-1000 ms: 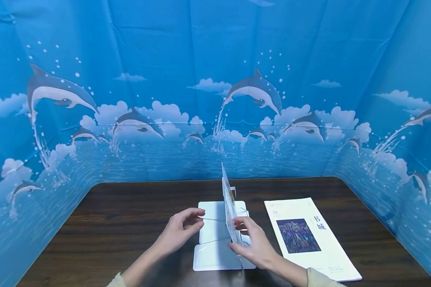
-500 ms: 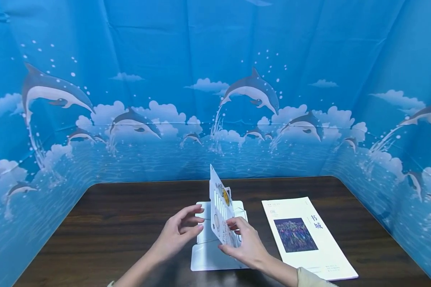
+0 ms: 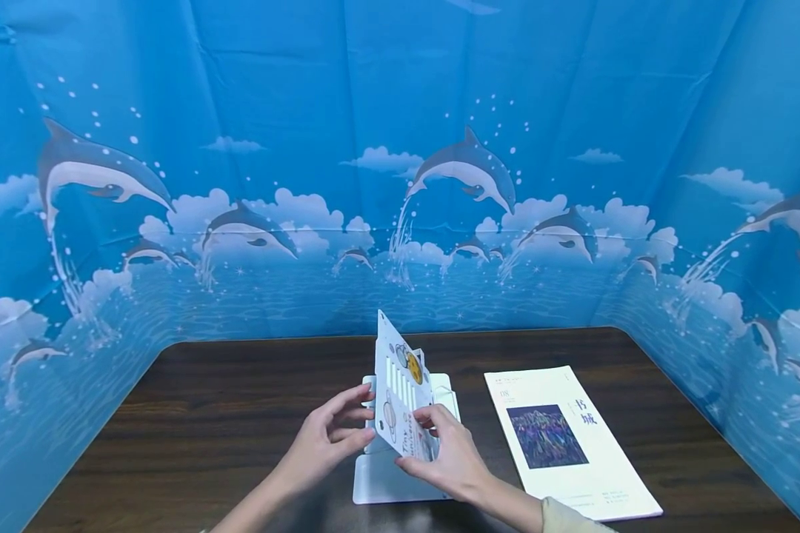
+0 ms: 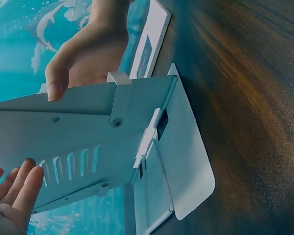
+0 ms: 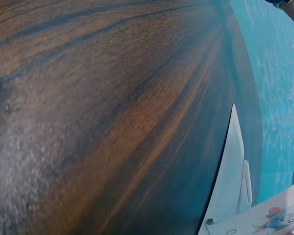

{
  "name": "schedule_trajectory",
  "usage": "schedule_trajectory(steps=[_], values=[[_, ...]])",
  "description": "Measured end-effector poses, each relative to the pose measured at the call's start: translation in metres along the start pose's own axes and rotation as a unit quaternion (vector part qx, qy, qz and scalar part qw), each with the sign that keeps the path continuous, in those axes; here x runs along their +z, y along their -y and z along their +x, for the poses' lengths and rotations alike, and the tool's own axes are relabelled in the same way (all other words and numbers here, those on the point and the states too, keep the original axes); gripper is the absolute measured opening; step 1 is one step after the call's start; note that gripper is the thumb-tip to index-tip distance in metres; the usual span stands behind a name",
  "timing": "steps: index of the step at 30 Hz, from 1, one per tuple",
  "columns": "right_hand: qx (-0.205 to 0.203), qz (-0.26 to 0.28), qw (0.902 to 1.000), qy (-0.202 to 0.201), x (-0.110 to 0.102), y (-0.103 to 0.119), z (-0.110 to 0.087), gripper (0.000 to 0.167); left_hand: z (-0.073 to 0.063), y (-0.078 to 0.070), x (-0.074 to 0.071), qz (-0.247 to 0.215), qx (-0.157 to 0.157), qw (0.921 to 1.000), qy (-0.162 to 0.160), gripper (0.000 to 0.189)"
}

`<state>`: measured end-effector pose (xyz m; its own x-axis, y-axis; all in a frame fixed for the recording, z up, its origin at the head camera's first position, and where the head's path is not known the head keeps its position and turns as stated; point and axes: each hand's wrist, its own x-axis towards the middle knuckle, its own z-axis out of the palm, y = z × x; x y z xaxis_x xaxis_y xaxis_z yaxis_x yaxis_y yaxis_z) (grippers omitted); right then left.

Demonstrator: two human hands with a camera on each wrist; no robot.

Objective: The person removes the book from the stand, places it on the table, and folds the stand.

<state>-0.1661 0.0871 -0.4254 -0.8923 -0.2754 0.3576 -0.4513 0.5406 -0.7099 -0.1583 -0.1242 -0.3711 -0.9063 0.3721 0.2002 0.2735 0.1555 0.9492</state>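
Note:
A white hinged book stand stands partly unfolded at the table's middle. Its raised panel [image 3: 388, 352] has slots and a cartoon planet print with the words "Tiny Universe"; its base plate [image 3: 395, 485] lies flat below. My right hand [image 3: 455, 460] pinches the panel's near edge, thumb on one face and fingers on the other. To the left, my left hand [image 3: 323, 437] has loosely extended fingers close by the panel's edge. The left wrist view shows the panel's plain back [image 4: 83, 134], with a small bent clip [image 4: 120, 100]. The right hand is outside the right wrist view.
A white magazine [image 3: 613, 459] with a dark picture lies to the right of the stand. The dark wooden table [image 3: 240, 385] meets a blue dolphin-print curtain [image 3: 347, 148] at its back and sides.
The right hand has turned the panel from nearly edge-on toward the left, so its printed face now shows. The left hand has stayed beside it, and the view has shifted slightly.

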Motion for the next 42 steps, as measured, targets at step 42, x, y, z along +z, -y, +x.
schedule_trajectory(steps=[42], values=[[-0.024,0.054,0.9903,0.126,0.006,-0.021,-0.002,0.061,-0.032,0.016,-0.029,-0.094,-0.094,0.9903,-0.038,0.066]])
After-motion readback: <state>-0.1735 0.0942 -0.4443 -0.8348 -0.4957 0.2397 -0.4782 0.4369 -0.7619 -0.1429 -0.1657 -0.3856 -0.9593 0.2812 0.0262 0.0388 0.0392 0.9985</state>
